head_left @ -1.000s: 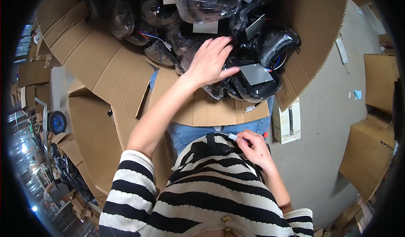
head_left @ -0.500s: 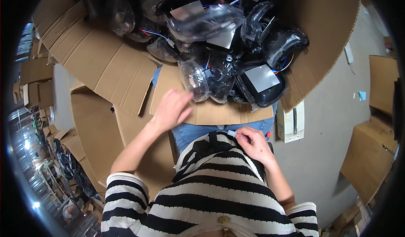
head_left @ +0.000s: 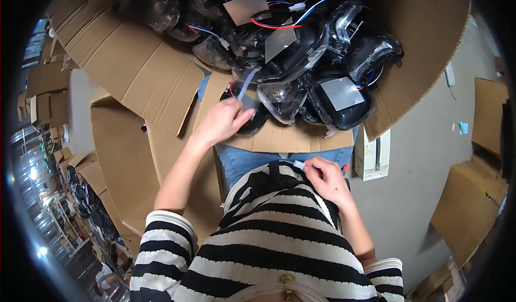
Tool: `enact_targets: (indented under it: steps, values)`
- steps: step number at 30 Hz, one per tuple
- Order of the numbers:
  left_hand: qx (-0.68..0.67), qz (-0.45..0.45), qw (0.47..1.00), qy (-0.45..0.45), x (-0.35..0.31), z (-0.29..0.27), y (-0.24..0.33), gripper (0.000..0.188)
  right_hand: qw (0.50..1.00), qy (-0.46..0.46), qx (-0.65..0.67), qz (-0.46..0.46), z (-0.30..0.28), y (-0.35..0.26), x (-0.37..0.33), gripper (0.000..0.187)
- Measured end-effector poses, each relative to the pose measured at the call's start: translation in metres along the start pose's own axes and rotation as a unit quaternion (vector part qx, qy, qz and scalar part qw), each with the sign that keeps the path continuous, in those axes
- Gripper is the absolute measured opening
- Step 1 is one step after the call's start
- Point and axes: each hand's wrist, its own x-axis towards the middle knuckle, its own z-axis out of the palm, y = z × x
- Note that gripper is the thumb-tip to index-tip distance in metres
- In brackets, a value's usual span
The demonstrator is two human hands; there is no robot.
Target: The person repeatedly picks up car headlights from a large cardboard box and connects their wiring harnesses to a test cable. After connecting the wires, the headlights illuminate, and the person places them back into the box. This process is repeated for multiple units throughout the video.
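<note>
A heap of clear-and-black vehicle lamp units with loose wires fills the cardboard box in front of me. At its near left edge, my left hand [head_left: 224, 120] has its fingers closed on one black lamp unit [head_left: 257, 120], partly hidden by the hand. Blurred wires rise beside those fingers. Close by lies another lamp unit [head_left: 281, 99] with its clear lens showing. My right hand [head_left: 327, 179], low at my waist, pinches a small white plug connector [head_left: 299, 164]; any wire behind it is mostly hidden by the fingers.
A cardboard flap [head_left: 301, 142] lies over my knees under the lamps. To the left stands an opened carton [head_left: 123, 162]. A white box with a black handle [head_left: 374, 159] sits on the floor at right, and a cardboard box [head_left: 465, 208] stands farther right.
My left hand has reached the near lamp and closed on it, and that lamp has turned. Another lamp in the heap has shifted, baring its grey panel and wires. My right hand stays nearly still.
</note>
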Motion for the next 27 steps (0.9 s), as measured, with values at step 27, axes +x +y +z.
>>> enact_targets:
  steps: [27]
  values:
    - [-0.391,0.027,0.891,0.23,-0.07,-0.082,0.048,0.023,0.995,-0.059,-0.034,-0.072,0.002,-0.043,-0.014,0.006]
